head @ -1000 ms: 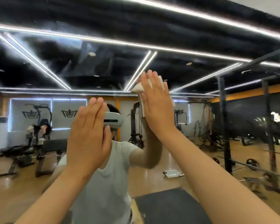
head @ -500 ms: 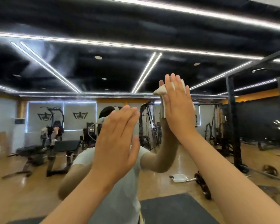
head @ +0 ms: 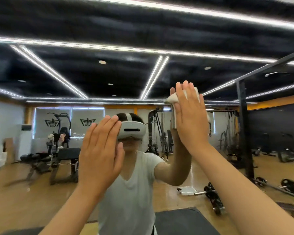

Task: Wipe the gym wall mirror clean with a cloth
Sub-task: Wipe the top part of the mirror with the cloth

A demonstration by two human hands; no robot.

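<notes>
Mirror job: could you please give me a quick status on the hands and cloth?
Right hand flat, pressing cloth on mirror. Left hand open, empty, raised alongside. Nothing in the way.

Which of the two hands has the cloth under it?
The right hand, the higher one, presses the white cloth flat against the mirror; the left hand, lower, is bare.

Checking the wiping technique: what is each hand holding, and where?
The right hand presses the cloth flat against the mirror, palm over its middle, not gripping. The left hand holds nothing.
</notes>
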